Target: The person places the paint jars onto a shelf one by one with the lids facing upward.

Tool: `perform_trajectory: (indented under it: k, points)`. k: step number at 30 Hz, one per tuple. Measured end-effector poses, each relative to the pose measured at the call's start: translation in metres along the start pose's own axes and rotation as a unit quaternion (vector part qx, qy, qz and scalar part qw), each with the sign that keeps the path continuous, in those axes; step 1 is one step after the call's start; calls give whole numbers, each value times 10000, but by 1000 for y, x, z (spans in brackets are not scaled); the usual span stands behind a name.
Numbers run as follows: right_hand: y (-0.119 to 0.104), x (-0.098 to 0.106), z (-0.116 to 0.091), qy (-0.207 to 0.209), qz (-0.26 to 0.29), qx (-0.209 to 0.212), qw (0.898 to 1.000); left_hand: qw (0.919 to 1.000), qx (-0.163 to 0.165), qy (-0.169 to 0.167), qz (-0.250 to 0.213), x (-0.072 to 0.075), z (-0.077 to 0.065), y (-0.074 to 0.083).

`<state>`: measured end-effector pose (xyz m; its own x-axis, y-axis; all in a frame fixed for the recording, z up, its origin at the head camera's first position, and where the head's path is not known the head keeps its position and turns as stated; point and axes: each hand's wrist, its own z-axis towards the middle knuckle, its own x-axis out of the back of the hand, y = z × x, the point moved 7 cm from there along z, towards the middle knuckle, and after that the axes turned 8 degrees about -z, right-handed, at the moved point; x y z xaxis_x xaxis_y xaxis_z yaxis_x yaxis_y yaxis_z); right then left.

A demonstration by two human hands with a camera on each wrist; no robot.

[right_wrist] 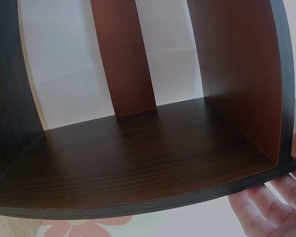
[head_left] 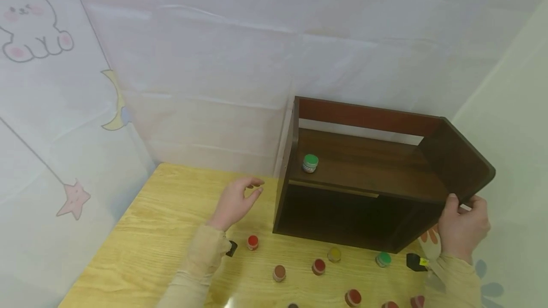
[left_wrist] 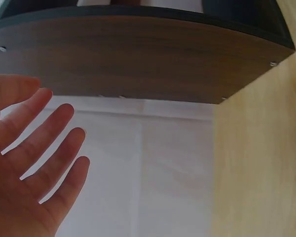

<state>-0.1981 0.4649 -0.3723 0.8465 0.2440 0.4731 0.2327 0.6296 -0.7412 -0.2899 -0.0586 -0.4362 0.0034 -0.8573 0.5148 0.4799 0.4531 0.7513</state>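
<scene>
Right fingers (right_wrist: 267, 203) around open shelf's edge (right_wrist: 138, 206)

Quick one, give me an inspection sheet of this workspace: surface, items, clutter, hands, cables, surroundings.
Surface: table with a yellow wood-grain top.
Job's things: dark brown shelf unit; one green-lidded jar on its upper board, near the left side.
Clutter: small jars scattered on the table in front of the shelf unit, lids red, brown, yellow and green; some cut off by the frame.
Left hand: fingers relaxed, left of the shelf unit, holding nothing.
Right hand: grips the shelf unit's right front edge.
Cables: nothing seen.
Surroundings: pale wall covering, creased, with bear, moon and star drawings at left.
</scene>
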Motion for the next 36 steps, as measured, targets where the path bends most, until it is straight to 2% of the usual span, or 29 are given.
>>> perform_trajectory:
  k: [5,8,11,15,18,28,36]
  points:
    - [0,1,0,59,-65,0,10000,9997,166,-164,-111,-11,-6,-23]
    - [1,1,1,28,-56,-66,10000,9989,187,-414,-67,-21,-11,-34]
    - [2,1,1,-9,-47,-126,9999,9962,385,-764,-167,-30,-17,-44]
    - [3,0,1,-37,-73,-125,9999,9856,880,-1398,-357,-42,-27,-59]
    - [4,-1,2,-58,-68,-132,9999,9768,1133,-1782,-362,-49,-35,-68]
    - [4,-1,2,-8,-27,-86,10000,9711,1224,-2017,-350,-57,-51,-74]
    - [3,-1,2,-20,-60,-117,9999,9589,1243,-2518,-404,-66,-63,-78]
